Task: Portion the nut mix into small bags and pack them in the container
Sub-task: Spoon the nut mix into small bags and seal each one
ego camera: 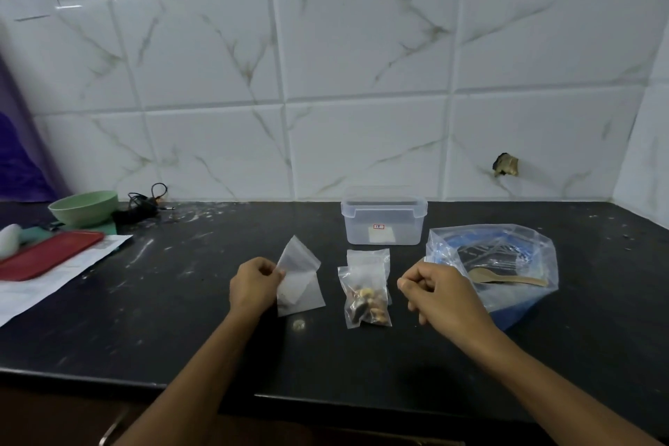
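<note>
Forearms reach in from near edge over dark counter (pixel 398 355). Left hand (pixel 255 286) pinches empty small bags (pixel 298 275) by left edge, lifted off counter. Right hand (pixel 440 291) loosely curled, fingertips pinched together, whether it holds anything cannot tell. Filled nut bag (pixel 365 297) flat between hands, over another empty bag. Clear container (pixel 383 219) beyond, lid on. Large plastic bag (pixel 506 261) with wooden spoon (pixel 506 277) right. Green bowl (pixel 85 206), red tray (pixel 47 253) far left.

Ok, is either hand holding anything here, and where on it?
The left hand pinches an empty small bag at its left edge. The right hand holds nothing visible.
</note>
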### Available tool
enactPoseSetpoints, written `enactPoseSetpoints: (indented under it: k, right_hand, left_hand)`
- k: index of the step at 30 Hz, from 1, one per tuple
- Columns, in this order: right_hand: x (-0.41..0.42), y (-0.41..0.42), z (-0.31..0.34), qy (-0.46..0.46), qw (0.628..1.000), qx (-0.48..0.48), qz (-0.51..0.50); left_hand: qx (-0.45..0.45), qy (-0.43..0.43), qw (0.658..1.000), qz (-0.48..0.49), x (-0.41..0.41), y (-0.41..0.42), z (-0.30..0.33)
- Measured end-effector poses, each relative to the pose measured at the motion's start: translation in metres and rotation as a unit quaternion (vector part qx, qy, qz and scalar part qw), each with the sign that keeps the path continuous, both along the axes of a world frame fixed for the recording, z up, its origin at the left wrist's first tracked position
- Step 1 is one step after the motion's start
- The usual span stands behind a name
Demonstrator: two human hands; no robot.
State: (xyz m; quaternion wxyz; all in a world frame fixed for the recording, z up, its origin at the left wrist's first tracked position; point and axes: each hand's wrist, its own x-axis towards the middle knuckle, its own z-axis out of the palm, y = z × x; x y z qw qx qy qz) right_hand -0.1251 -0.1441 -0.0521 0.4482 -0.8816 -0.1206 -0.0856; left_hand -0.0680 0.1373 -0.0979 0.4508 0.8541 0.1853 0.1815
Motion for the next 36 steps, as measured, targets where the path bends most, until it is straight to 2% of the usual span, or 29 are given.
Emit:
enactPoseSetpoints:
  k: [2, 4, 7, 9, 11, 12, 17, 18, 20, 22, 24, 27, 30, 36]
  right_hand:
    - [-0.001, 0.0, 0.003, 0.012, 1.0, -0.001, 0.013]
    - [-0.002, 0.002, 0.009, 0.033, 0.999, 0.009, 0.032]
    - [-0.004, 0.007, 0.022, 0.063, 0.995, 0.061, 0.051]
    - [-0.007, 0.008, 0.033, 0.116, 0.981, 0.135, 0.073]
    - [-0.013, 0.005, 0.045, 0.172, 0.955, 0.222, 0.097]
    - [-0.016, 0.001, 0.051, 0.179, 0.951, 0.233, 0.1]
    - [-0.025, -0.019, 0.056, 0.106, 0.983, 0.135, 0.065]
    - [-0.026, -0.022, 0.056, 0.098, 0.984, 0.139, 0.054]
    - [-0.027, -0.029, 0.055, 0.086, 0.984, 0.156, 0.033]
    - [-0.027, -0.035, 0.055, 0.069, 0.984, 0.166, 0.011]
    - [-0.028, -0.039, 0.055, 0.045, 0.987, 0.157, -0.008]
    - [-0.03, -0.042, 0.055, 0.002, 0.992, 0.126, -0.011]
    - [-0.034, -0.043, 0.055, -0.032, 0.993, 0.113, 0.016]
    - [-0.039, -0.053, 0.055, 0.038, 0.99, 0.137, 0.026]
  left_hand:
    - [-0.066, -0.055, 0.996, -0.032, -0.012, -0.005, 0.012]
    - [-0.109, -0.085, 0.985, -0.108, -0.025, -0.015, 0.028]
    - [-0.175, -0.103, 0.948, -0.247, -0.045, -0.032, 0.049]
    - [-0.225, -0.097, 0.916, -0.317, -0.055, -0.044, 0.058]
    - [-0.242, -0.09, 0.9, -0.35, -0.06, -0.056, 0.063]
    - [-0.236, -0.089, 0.9, -0.356, -0.061, -0.062, 0.064]
    - [-0.208, -0.074, 0.908, -0.356, -0.062, -0.086, 0.067]
    - [-0.181, -0.073, 0.919, -0.343, -0.063, -0.092, 0.067]
    - [-0.055, -0.109, 0.96, -0.251, -0.064, -0.107, 0.065]
    - [0.039, -0.207, 0.967, -0.141, -0.072, -0.126, 0.067]
    - [0.029, -0.264, 0.952, -0.15, -0.079, -0.143, 0.072]
    - [-0.061, -0.191, 0.94, -0.276, -0.083, -0.169, 0.08]
    - [-0.122, -0.164, 0.927, -0.314, -0.083, -0.183, 0.086]
    - [-0.135, -0.153, 0.923, -0.327, -0.082, -0.186, 0.087]
